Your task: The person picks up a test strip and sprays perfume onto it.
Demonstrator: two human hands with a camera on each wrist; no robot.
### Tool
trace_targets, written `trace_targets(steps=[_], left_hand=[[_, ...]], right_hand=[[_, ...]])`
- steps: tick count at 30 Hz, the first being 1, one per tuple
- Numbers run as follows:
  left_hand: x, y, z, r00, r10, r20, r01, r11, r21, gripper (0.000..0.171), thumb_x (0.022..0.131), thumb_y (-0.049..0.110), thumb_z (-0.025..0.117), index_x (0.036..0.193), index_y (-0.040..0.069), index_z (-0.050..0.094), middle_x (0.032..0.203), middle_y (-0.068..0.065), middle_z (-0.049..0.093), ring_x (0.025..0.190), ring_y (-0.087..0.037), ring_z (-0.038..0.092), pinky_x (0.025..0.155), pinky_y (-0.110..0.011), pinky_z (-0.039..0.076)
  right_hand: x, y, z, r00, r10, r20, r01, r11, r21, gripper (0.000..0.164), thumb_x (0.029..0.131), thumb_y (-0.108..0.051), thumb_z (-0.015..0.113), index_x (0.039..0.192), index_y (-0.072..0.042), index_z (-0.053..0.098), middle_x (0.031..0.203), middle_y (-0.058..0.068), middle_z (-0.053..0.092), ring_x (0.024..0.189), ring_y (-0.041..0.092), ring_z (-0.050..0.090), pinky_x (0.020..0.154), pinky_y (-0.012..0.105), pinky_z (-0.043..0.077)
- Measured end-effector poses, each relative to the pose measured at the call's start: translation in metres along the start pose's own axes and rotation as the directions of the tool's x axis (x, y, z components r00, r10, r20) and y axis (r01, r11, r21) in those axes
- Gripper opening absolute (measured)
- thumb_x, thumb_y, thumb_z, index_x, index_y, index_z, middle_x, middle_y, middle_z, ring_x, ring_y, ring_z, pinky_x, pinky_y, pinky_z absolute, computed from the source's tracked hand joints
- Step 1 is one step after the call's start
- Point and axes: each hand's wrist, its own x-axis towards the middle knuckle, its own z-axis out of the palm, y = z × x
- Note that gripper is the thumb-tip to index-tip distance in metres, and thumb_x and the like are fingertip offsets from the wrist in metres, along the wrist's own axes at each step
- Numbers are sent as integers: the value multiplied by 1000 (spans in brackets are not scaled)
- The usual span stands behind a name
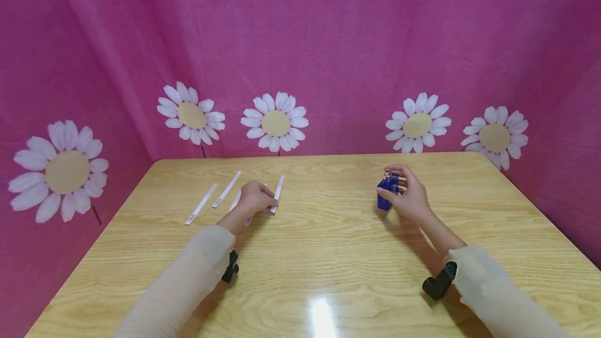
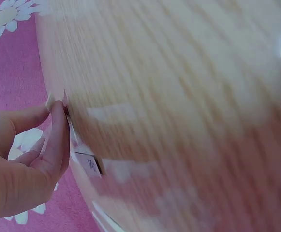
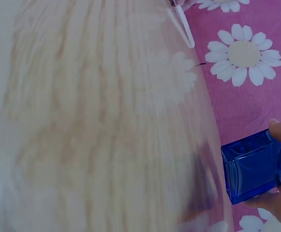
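Observation:
In the head view my right hand (image 1: 412, 197) holds a blue glass perfume bottle (image 1: 385, 201), fingers and thumb around its sides, near its silvery neck. The right wrist view shows the bottle's square base (image 3: 254, 169) held at the right edge; whether it touches the table I cannot tell. To the left, my left hand (image 1: 255, 197) pinches a white paper strip (image 1: 279, 188), the rightmost of several, between thumb and fingertips. Other strips lie partly beneath this hand, hidden by it. Printed marks show on one strip's end (image 2: 89, 163) in the left wrist view.
Two more paper strips, an outer one (image 1: 201, 204) and an inner one (image 1: 227, 189), lie slanted left of my left hand. The wooden table (image 1: 324, 254) ends at a pink curtain (image 1: 328, 56) with printed daisies. A dark wrist camera (image 1: 439, 281) sits under the right sleeve.

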Motion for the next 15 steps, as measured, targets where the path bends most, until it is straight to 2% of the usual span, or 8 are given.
trace_targets(steps=[3,6,10,15], left_hand=[[-1,1,0,1000,19,3,-19,1000,20,17,75,2,78,88,-5,69,72,-10,68,48,-5,58,57,-21,57],[-4,2,-1,1000,26,4,-26,999,28,19,73,0,78,88,-5,68,69,-7,64,48,-6,57,56,-22,57],[-6,4,-2,999,35,-4,-35,998,48,19,72,-1,79,87,-5,68,74,-12,68,50,-8,60,57,-23,57],[-7,4,-4,998,61,-7,-60,994,92,18,73,2,79,88,-3,70,83,-17,73,56,-10,64,59,-23,56]], right_hand=[[1,6,-1,1000,13,-28,-13,1000,-7,51,84,-7,72,128,0,48,132,24,52,124,40,51,100,55,46],[2,12,-3,997,52,-54,-52,999,-3,53,83,-7,73,128,0,47,130,23,53,118,38,54,97,53,48],[3,16,-6,992,97,-76,-96,995,7,54,81,-7,75,127,-1,46,130,22,53,117,35,52,97,51,47],[5,16,-9,992,103,-75,-103,995,6,55,78,-2,76,124,1,45,129,25,50,120,37,48,101,57,45]])
